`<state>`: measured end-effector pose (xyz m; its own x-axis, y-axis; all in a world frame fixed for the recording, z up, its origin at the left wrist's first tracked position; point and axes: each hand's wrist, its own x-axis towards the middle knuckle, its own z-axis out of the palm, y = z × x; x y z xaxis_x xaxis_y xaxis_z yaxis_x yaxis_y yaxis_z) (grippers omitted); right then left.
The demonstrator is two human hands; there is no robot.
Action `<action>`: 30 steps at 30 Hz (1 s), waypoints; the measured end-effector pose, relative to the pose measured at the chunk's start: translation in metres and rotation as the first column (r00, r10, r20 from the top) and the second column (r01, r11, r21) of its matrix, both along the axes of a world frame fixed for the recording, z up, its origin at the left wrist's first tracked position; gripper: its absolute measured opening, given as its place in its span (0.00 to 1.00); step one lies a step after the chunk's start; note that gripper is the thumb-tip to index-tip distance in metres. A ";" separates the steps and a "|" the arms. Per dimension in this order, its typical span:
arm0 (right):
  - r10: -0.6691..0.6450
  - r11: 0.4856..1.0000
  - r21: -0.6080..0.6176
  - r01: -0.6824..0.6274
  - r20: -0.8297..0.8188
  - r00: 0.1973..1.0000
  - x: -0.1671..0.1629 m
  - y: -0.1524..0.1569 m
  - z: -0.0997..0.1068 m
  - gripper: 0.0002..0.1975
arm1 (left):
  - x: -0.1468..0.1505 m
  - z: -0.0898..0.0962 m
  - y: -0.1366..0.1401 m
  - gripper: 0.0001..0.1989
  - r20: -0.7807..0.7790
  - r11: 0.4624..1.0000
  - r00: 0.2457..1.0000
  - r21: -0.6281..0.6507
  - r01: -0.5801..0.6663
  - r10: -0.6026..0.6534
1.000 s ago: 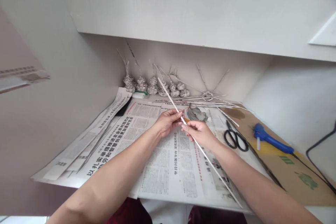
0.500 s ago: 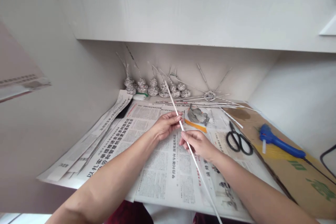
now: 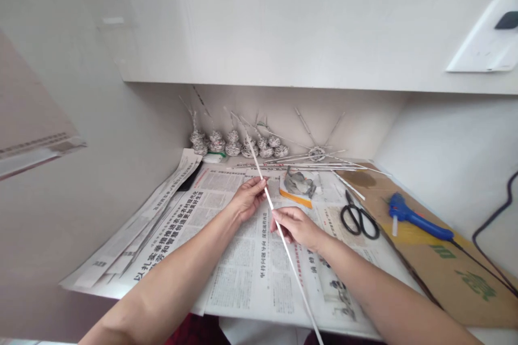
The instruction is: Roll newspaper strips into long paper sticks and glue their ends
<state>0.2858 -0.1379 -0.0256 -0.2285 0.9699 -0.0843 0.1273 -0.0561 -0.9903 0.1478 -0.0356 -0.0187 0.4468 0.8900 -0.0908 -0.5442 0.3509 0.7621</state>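
A long thin white rolled-paper stick (image 3: 288, 252) slants across the middle of the view, its far tip by the woven shapes and its near end past the table's front edge. My left hand (image 3: 250, 198) is closed on it a little above its middle, thumb on top. Just below and to the right, my right hand (image 3: 297, 225) pinches the same stick between thumb and fingers. Both hands are over the newspaper (image 3: 243, 275) that covers the table. Beyond them lies a crumpled grey cloth (image 3: 299, 183) beside an orange strip (image 3: 295, 199).
Several woven paper gourds (image 3: 233, 144) line the back wall, with a spoked woven piece (image 3: 317, 154) and loose paper sticks nearby. Black scissors (image 3: 359, 221) lie at right. A blue glue gun (image 3: 421, 219) rests on cardboard (image 3: 457, 280). Paper strips (image 3: 141, 221) lie at left.
The view has tilted up and shifted slightly, showing more of the upper panel and a white wall fitting. Both hands keep nearly the same hold on the paper stick.
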 end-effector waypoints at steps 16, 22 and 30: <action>-0.183 0.963 0.208 0.174 0.027 0.983 0.003 0.013 -0.020 0.25 | -0.019 0.058 0.019 0.12 -0.178 0.986 0.980 0.155 -0.055 0.083; -0.121 0.928 0.370 0.045 0.186 0.975 0.000 0.009 -0.027 0.20 | -0.008 0.108 0.028 0.11 -0.551 0.950 0.831 0.291 0.115 0.068; -0.101 0.941 0.336 0.037 0.174 0.980 0.002 0.009 -0.032 0.17 | 0.043 0.087 0.051 0.10 -0.712 0.430 0.182 0.586 0.687 0.679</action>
<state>0.2874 -0.1287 -0.0573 -0.1713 0.9630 0.2080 0.3180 0.2538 -0.9135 0.1903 0.0158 0.0687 0.6291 0.7398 0.2387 0.6781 -0.6724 0.2970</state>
